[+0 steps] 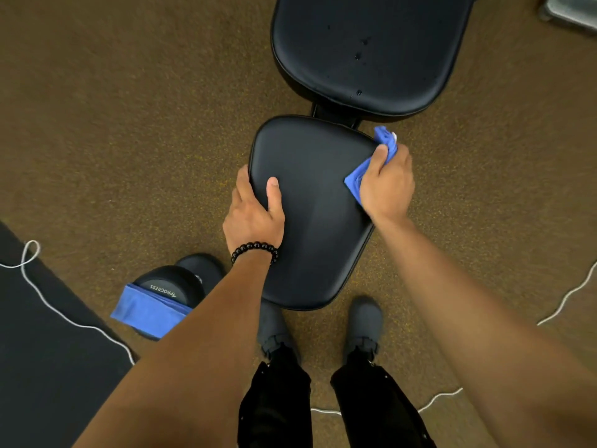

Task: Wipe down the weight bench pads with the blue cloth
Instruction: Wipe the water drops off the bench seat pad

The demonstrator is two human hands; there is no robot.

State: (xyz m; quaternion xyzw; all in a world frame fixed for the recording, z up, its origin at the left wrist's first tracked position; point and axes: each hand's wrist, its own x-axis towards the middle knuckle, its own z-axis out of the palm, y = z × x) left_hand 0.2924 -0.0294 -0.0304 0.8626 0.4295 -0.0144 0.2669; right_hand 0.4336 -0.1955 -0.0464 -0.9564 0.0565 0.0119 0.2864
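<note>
A black padded seat pad (318, 221) of the weight bench lies below me, with the larger back pad (368, 50) beyond it carrying a few wet drops. My right hand (386, 184) grips a bunched blue cloth (384, 142) and presses it against the seat pad's right edge near the far corner. My left hand (255, 211) holds the pad's left edge, thumb on top, fingers curled round the side. A black bead bracelet circles that wrist.
A black dumbbell (174, 286) lies on the brown speckled floor at the left, with a second blue cloth (145, 310) draped over it. A dark mat (42, 350) and a white cord (64, 315) lie far left. My grey shoes (363, 324) stand beside the seat's near end.
</note>
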